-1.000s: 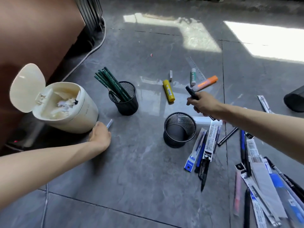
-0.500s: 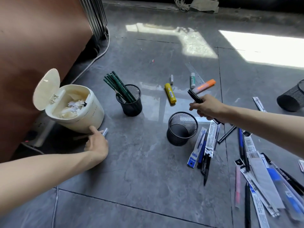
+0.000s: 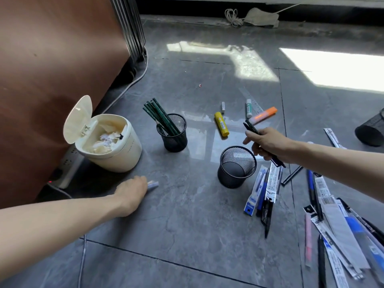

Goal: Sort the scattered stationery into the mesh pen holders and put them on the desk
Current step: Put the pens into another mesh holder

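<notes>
Head view: right hand [image 3: 268, 145] holds black pen [image 3: 250, 126] beside mesh holder [image 3: 232, 179].
Left hand [image 3: 133, 192]: grip unclear.
Risk: pen catches rim, holder tips.

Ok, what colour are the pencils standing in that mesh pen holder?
Dark green pencils, with the head view showing them best.

The left hand [image 3: 132, 193] is showing blurred, its fingers lying hidden under its own back. Whether it is gripping the pale bit [image 3: 152, 183] at its tip cannot be told. The right hand [image 3: 268, 145] is covering the middle of the pen [image 3: 251, 127], leaving only the two ends showing. A holder [image 3: 372, 132] is being cut off by the right edge, and the packets [image 3: 342, 235] are running out at the lower right corner. The bin [image 3: 124, 154] is hiding part of the power strip [image 3: 69, 163] behind it. The print on the glue stick [image 3: 222, 124] is coming out too small to read.
</notes>
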`<action>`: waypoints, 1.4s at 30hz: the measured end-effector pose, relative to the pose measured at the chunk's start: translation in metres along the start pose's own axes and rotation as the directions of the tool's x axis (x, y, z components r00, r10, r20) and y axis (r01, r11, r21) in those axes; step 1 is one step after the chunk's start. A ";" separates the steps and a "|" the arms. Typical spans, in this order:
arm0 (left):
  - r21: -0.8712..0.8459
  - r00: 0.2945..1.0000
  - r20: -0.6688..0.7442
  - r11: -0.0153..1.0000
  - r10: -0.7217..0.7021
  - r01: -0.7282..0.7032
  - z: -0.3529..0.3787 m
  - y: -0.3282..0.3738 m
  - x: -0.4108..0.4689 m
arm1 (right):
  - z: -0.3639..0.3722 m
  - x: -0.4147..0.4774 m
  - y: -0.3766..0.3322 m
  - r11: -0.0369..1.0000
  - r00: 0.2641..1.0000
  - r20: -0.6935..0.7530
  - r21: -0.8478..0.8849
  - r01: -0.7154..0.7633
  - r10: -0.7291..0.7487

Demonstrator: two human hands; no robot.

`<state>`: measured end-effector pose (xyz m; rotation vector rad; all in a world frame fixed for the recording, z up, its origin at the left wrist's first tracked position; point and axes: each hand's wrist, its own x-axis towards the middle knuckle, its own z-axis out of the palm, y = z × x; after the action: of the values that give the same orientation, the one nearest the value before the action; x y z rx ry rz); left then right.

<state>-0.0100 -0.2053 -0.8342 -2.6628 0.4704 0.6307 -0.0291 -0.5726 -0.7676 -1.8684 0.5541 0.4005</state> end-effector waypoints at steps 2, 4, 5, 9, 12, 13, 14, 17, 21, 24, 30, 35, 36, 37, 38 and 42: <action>-0.087 0.999 0.022 0.996 0.035 -0.033 -0.007 0.005 0.002 | 0.001 -0.002 -0.002 1.000 1.000 -0.003 0.018 -0.007 0.007; -0.245 0.998 0.004 0.968 0.064 -0.061 -0.019 0.015 0.003 | 0.002 -0.005 -0.002 0.999 1.000 -0.008 0.038 -0.014 0.014; -0.339 0.997 -0.019 0.938 0.071 -0.074 -0.029 0.021 0.002 | 0.002 -0.007 -0.003 0.998 1.000 -0.010 0.060 -0.020 0.021; -0.621 0.996 -0.019 0.779 0.089 -0.081 -0.080 0.054 0.006 | -0.002 -0.017 -0.005 0.980 0.998 0.005 0.186 -0.070 0.070; -0.909 0.989 -0.050 0.404 0.140 -0.103 -0.127 0.086 0.006 | -0.009 -0.030 -0.013 0.964 0.995 0.026 0.247 -0.100 0.097; -0.959 0.986 -0.043 0.271 0.164 -0.086 -0.141 0.095 0.005 | -0.011 -0.036 -0.016 0.959 0.994 0.049 0.263 -0.108 0.099; -0.986 0.977 -0.033 0.151 0.210 -0.066 -0.154 0.105 0.003 | -0.014 -0.044 -0.019 0.955 0.992 0.079 0.272 -0.114 0.096; -0.996 0.897 -0.026 -0.091 0.441 0.017 -0.179 0.127 -0.007 | -0.016 -0.069 -0.027 0.947 0.979 0.184 0.286 -0.142 0.091; -0.994 0.793 -0.032 -0.100 0.609 0.036 -0.188 0.157 -0.015 | -0.015 -0.084 -0.024 0.893 0.984 0.154 0.425 -0.147 0.089; -0.998 0.788 -0.021 -0.055 0.616 0.017 -0.189 0.163 -0.015 | -0.018 -0.084 -0.015 0.880 0.995 0.068 0.464 -0.099 0.076; -0.988 0.728 0.071 -0.051 0.682 0.144 -0.187 0.164 -0.021 | -0.030 -0.085 -0.007 0.805 0.999 0.027 0.592 -0.046 0.037; -0.956 0.893 0.206 -0.112 0.401 0.271 -0.172 0.167 -0.012 | -0.041 -0.082 0.005 0.738 0.986 -0.152 0.657 0.155 -0.071; -0.928 0.910 0.232 -0.203 0.343 0.313 -0.170 0.167 -0.011 | -0.044 -0.081 0.004 0.703 0.978 -0.199 0.685 0.189 -0.069; -0.887 0.916 0.240 -0.312 0.321 0.341 -0.171 0.170 -0.011 | -0.045 -0.081 0.003 0.671 0.973 -0.223 0.712 0.206 -0.062; -0.841 0.915 0.224 -0.407 0.337 0.356 -0.173 0.174 -0.012 | -0.045 -0.080 0.000 0.652 0.974 -0.218 0.730 0.205 -0.063; -0.812 0.893 0.062 -0.498 0.446 0.305 -0.198 0.195 -0.015 | -0.029 -0.085 -0.006 0.676 0.993 -0.062 0.729 0.113 -0.098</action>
<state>-0.0283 -0.4554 -0.7134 -3.5033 -0.5612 3.1227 -0.0964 -0.5827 -0.7088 -1.1045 0.5123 0.0488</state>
